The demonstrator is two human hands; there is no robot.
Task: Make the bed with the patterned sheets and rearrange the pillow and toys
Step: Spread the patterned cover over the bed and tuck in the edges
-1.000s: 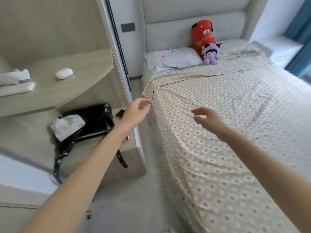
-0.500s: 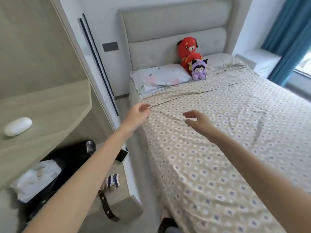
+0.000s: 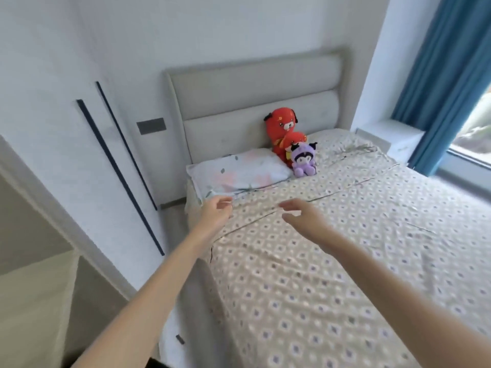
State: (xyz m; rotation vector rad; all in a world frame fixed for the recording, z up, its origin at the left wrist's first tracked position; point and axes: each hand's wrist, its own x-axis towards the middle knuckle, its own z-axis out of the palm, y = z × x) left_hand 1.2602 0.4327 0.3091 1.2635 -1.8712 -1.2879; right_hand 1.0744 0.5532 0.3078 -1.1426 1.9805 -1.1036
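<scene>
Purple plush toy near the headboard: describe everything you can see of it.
The purple plush toy is small, of soft lilac fabric, with a black horned hood and a pale face. It sits upright, facing the camera, on the patterned sheet, against the red plush toy behind it, beside the pillow.

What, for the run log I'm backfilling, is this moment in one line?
left hand: open, over patterned sheet edge | right hand: open, over same sheet | pillow, red toy, purple toy: by headboard

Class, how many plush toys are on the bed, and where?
2. The red plush toy leans against the headboard; the purple plush toy sits in front of it, beside the pillow. None seems hidden.
</scene>
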